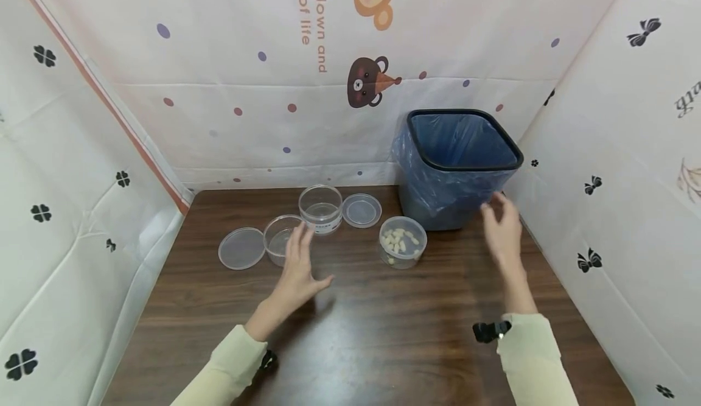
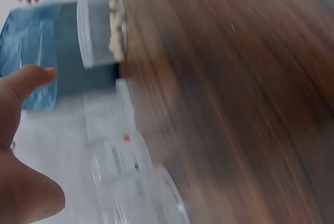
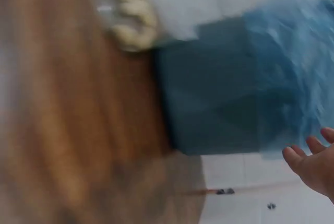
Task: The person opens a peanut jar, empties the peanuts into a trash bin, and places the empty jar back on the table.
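My left hand (image 1: 296, 278) hovers over the table with fingers spread and thumb apart, holding nothing. Just beyond it stands an uncovered clear round container (image 1: 275, 245), partly hidden by the fingers. Behind that is a second clear container (image 1: 320, 202) with print on its side. In the middle sits a lidded clear container (image 1: 402, 245) with several pale, nut-like pieces inside. My right hand (image 1: 502, 229) is raised beside the bin (image 1: 438, 205), its fingers relaxed and holding nothing. The right wrist view shows those fingertips (image 3: 295, 156) near the blue bag (image 3: 292, 72) lining the bin.
One clear lid (image 1: 241, 248) lies flat on the left. Another lid (image 1: 362, 210) lies between the back container and the bin. The brown wooden table (image 1: 372, 345) meets printed cloth walls (image 1: 230, 126) at the back and sides. Both wrist views are blurred.
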A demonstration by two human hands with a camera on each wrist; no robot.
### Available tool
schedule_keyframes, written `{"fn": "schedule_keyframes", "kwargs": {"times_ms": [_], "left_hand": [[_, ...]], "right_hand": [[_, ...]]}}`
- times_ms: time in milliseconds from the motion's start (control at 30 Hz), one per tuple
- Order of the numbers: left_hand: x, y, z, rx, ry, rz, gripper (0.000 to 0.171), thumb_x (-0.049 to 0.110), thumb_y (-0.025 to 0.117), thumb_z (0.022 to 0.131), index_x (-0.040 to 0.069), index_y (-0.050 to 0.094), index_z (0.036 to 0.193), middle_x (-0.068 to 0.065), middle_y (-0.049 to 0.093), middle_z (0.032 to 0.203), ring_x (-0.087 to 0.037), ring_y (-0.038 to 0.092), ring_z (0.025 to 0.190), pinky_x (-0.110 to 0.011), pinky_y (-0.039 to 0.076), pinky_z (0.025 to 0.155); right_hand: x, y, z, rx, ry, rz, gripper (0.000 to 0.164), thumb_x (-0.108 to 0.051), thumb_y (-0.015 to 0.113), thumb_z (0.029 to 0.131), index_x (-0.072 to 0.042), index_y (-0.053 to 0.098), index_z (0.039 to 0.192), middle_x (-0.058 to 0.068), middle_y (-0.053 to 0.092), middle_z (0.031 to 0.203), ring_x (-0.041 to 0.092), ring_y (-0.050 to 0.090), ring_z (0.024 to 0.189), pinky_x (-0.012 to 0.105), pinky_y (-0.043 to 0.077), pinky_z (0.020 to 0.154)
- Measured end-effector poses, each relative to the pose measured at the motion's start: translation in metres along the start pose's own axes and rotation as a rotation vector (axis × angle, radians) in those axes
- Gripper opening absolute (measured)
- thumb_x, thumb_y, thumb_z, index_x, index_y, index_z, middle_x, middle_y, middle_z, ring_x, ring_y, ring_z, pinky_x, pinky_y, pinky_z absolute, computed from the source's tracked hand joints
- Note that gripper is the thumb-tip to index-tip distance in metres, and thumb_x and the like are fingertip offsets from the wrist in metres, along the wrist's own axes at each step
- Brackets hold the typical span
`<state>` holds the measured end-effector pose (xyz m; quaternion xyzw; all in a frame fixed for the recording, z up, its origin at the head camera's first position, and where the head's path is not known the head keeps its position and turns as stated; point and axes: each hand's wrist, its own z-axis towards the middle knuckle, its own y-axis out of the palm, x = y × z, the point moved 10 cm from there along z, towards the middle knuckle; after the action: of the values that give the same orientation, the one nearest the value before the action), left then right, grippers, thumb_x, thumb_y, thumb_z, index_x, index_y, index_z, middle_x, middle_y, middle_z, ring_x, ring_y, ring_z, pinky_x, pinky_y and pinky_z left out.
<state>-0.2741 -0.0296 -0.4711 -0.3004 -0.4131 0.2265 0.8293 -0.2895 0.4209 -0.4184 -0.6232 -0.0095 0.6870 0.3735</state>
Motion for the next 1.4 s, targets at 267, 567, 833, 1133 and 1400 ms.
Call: {"fn": "schedule_keyframes", "kwargs": {"times_ms": [267,567,833,1133,1400], "left_hand": [[0.038,0.031,0.007,-0.092,0.088,-0.032,0.127,0.023,0.099,0.061,0.004,0.020,0.158,-0.027,0.018,0.161,-0.050,0.023,0.146,-0.061,0.030,0.116],[0.054,0.064,0.013,-0.163,0.081,-0.076,0.125,0.026,0.097,0.066,0.010,0.016,0.160,-0.027,0.018,0.161,-0.047,0.021,0.147,-0.058,0.033,0.115],[0.047,0.094,0.023,-0.207,-0.014,-0.180,0.124,0.029,0.095,0.071,0.008,0.012,0.160,-0.021,0.015,0.164,-0.042,0.018,0.150,-0.055,0.028,0.119],[0.039,0.135,0.042,-0.318,-0.160,-0.231,0.128,0.039,0.094,0.070,-0.002,0.012,0.160,-0.024,0.016,0.165,-0.044,0.017,0.151,-0.053,0.026,0.121],[0.023,0.167,0.058,-0.386,-0.308,-0.329,0.133,0.033,0.095,0.070,-0.002,0.005,0.161,-0.030,0.013,0.164,-0.045,0.016,0.151,-0.056,0.029,0.119]], "right_hand": [[0.006,0.058,-0.057,-0.261,-0.194,-0.195,0.059,-0.026,0.054,0.104,0.000,0.037,0.154,0.028,0.039,0.152,0.048,0.041,0.136,0.065,0.037,0.107],[-0.003,0.085,-0.087,-0.372,-0.293,-0.293,0.059,-0.021,0.058,0.102,0.001,0.038,0.152,0.028,0.038,0.153,0.050,0.036,0.139,0.066,0.034,0.108],[-0.012,0.096,-0.095,-0.397,-0.343,-0.355,0.060,-0.020,0.060,0.101,0.006,0.039,0.151,0.029,0.038,0.153,0.051,0.035,0.139,0.067,0.034,0.108],[-0.020,0.105,-0.096,-0.389,-0.419,-0.410,0.065,-0.025,0.067,0.097,0.004,0.043,0.150,0.028,0.040,0.152,0.050,0.034,0.139,0.068,0.035,0.107],[-0.018,0.111,-0.095,-0.419,-0.383,-0.476,0.074,-0.034,0.068,0.097,0.002,0.038,0.154,0.027,0.037,0.155,0.050,0.030,0.142,0.068,0.035,0.108]]}}
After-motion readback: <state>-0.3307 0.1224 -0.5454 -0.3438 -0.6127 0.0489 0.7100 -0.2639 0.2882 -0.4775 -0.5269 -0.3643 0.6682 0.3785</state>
